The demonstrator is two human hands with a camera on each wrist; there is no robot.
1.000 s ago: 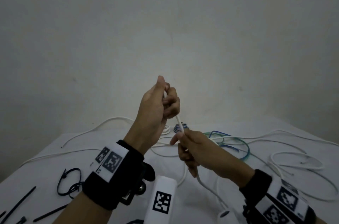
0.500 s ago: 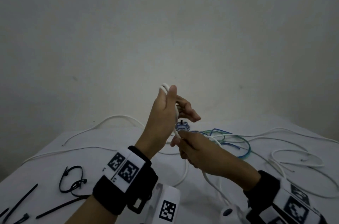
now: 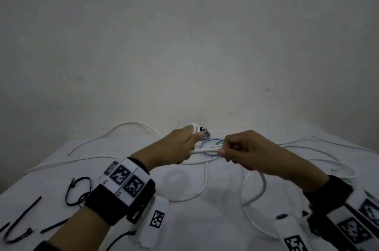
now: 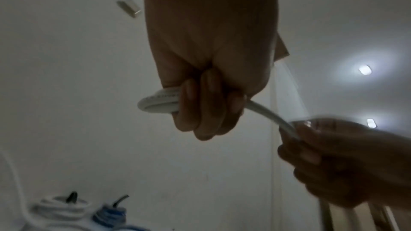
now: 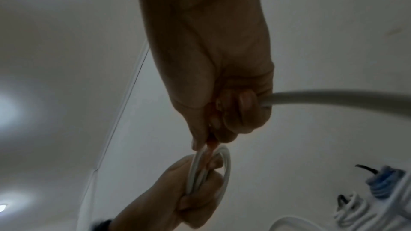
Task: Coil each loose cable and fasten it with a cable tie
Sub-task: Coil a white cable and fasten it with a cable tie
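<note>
Gripping white cable (image 3: 205,150) loops in left hand (image 3: 174,148), right hand (image 3: 244,151) pinching slack; loops could spring loose if grip eases.

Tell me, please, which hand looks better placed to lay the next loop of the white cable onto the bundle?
Probably the right hand. It pinches the free run of the white cable, whose slack trails to the table below it. The left hand grips the loops already made, so it is best kept as the holder.
</note>
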